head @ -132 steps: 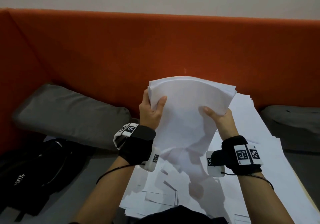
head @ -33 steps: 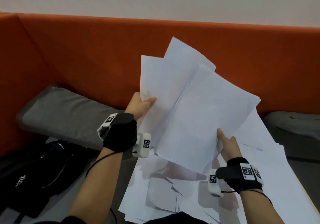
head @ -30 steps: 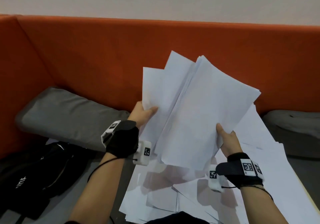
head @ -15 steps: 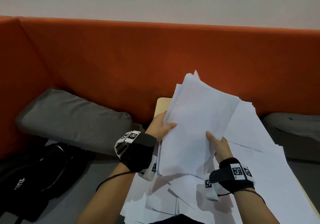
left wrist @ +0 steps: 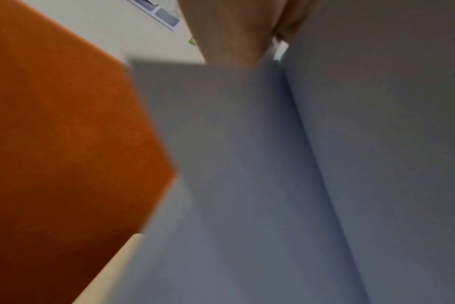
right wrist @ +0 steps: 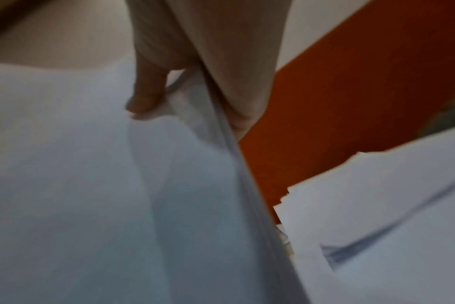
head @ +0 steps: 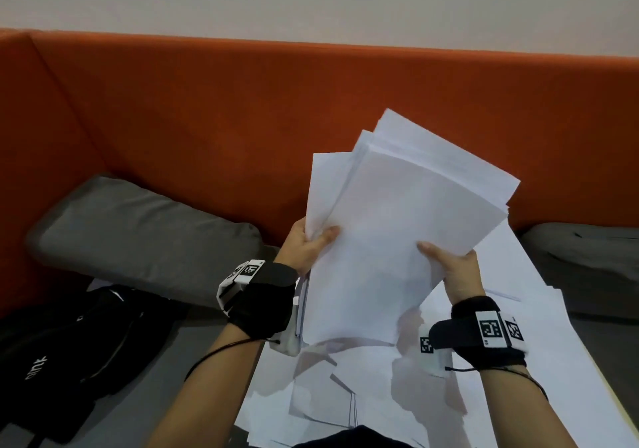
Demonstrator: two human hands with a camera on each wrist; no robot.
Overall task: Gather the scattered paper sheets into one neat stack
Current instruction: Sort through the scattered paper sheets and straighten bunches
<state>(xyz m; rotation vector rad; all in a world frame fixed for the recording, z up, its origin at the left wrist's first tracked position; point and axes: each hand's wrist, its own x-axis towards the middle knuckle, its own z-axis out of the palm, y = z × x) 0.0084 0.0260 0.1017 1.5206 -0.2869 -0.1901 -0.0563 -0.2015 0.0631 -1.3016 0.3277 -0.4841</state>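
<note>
Bundle of sheets (head: 390,236) held upright above the worktop (head: 619,413), fanned at top. Left hand (head: 304,245) pinches its left edge, thumb in front; right hand (head: 453,267) pinches its right edge. Loosen both grips and tap the bottom edge on the worktop to square it. Loose sheets (head: 539,354) beneath the bundle would foul that tap. Grey cushion (head: 145,236) and black bag (head: 69,350) left of bundle.

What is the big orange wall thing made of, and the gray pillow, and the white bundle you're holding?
The orange backrest looks like matte woven cloth, with no shine. The gray cushion looks like soft fabric over padding; its edges are rounded. The white sheets look like thin plain paper, bending between the left hand and right hand.
</note>
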